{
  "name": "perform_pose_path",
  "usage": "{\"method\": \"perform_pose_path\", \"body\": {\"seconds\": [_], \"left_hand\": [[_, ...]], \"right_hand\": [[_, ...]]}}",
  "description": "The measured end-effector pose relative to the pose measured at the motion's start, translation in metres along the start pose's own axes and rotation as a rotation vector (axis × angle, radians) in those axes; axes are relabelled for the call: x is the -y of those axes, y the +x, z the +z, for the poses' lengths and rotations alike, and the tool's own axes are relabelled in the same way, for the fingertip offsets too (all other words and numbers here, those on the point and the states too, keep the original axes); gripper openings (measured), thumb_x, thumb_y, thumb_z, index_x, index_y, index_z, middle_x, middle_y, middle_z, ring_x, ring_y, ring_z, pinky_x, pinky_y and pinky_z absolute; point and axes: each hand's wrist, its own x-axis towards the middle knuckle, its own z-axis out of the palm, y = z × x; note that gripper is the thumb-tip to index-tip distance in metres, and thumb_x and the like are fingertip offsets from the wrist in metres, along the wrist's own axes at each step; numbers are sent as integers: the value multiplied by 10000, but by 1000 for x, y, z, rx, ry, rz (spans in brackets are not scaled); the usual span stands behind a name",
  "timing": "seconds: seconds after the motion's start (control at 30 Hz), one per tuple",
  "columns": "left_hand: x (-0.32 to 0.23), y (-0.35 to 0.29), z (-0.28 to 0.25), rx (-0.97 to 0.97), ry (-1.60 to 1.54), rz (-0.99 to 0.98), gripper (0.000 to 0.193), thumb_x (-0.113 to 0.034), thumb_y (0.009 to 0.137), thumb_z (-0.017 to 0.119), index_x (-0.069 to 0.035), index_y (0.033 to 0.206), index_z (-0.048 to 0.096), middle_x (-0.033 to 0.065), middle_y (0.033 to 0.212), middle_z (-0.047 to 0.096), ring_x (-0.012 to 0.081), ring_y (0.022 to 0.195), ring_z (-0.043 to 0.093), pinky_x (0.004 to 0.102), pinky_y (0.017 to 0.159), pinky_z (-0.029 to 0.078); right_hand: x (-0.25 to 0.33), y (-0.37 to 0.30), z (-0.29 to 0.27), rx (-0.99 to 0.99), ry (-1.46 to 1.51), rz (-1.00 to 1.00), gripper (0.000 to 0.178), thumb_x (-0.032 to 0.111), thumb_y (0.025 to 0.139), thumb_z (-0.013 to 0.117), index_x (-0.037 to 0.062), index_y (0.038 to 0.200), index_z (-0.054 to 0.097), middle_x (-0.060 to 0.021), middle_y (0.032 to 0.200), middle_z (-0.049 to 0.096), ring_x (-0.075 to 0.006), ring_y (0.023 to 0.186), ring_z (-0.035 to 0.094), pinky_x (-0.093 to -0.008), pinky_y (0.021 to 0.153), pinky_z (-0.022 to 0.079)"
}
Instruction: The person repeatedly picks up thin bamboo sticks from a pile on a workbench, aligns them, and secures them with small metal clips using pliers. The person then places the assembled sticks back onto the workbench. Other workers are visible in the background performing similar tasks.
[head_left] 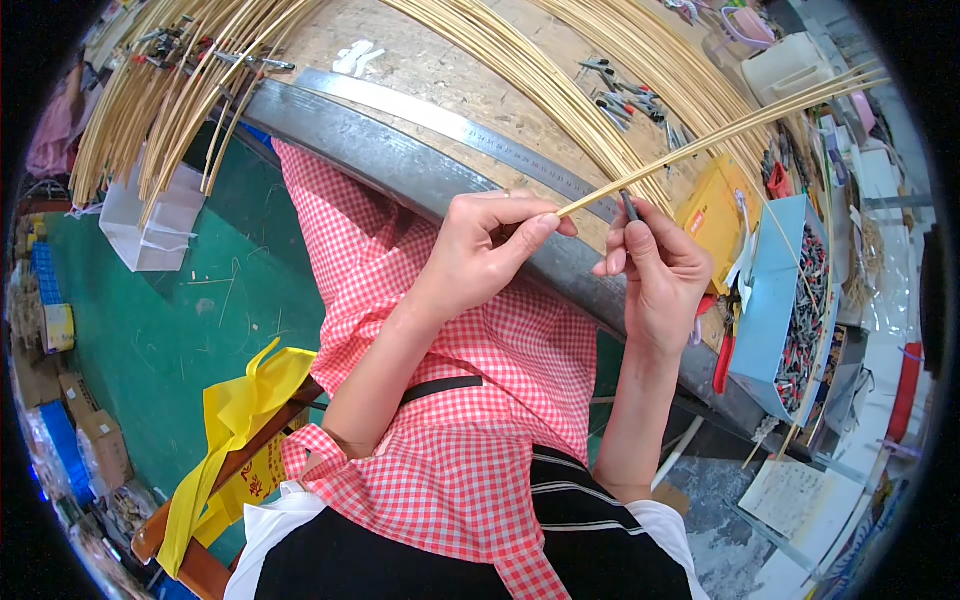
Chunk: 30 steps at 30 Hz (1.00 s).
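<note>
My left hand [485, 245] is closed around the near end of a few thin bamboo sticks [710, 143], pinched between thumb and fingers. The sticks slant up to the far right, over the workbench. Just beside that end, my right hand [662, 262] pinches a small dark cylindrical piece [629, 206] between thumb and index finger. It sits close to the sticks; whether it touches them I cannot tell. Both hands are above the bench's near edge, and a red checked apron [450, 440] covers my lap.
A steel ruler [440, 122] lies along the dark bench edge [345, 135]. Long bamboo bundles [520, 60] cross the bench, and more [180, 110] overhang at left. At right are a yellow envelope [712, 195], a red-handled tool [724, 362] and a blue box [765, 300] of small red-and-black pieces.
</note>
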Motion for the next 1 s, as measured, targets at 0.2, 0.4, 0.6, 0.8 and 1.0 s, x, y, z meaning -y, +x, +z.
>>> {"method": "perform_pose_path", "body": {"seconds": [0.2, 0.4, 0.6, 0.8, 1.0], "left_hand": [[2, 0, 1, 2, 29, 14, 151, -95, 892, 613, 22, 902, 709, 117, 822, 701, 160, 748, 641, 281, 676, 491], [0, 0, 1, -10, 78, 30, 146, -97, 889, 618, 13, 901, 713, 118, 799, 695, 154, 723, 631, 280, 657, 485], [-2, 0, 1, -2, 99, 8, 148, -105, 888, 621, 8, 904, 716, 114, 781, 688, 146, 668, 595, 275, 607, 465], [1, 0, 1, -5, 98, 25, 157, -108, 895, 616, 13, 907, 715, 96, 778, 675, 132, 663, 569, 265, 598, 442], [8, 0, 0, -7, 63, 68, 170, -105, 905, 606, 29, 907, 710, 68, 785, 656, 105, 674, 531, 245, 600, 407]], "right_hand": [[0, 1, 1, 5, -3, -34, 222, -26, 889, 611, -97, 1098, 632, -173, 782, 659, -173, 586, 619, -301, 558, 574], [1, 0, 2, 3, -61, -43, 214, -34, 886, 609, -110, 1085, 632, -170, 778, 662, -169, 588, 624, -288, 562, 570], [2, 0, 3, 13, -100, -36, 209, -46, 883, 602, -117, 1078, 632, -168, 774, 662, -160, 590, 623, -281, 561, 568], [1, -1, 5, 6, -100, -27, 210, -35, 885, 607, -109, 1079, 636, -163, 784, 665, -152, 603, 625, -277, 560, 567], [6, -4, 6, 35, -166, 22, 246, -9, 888, 618, -94, 1119, 624, -153, 855, 674, -148, 689, 638, -266, 653, 555]]}}
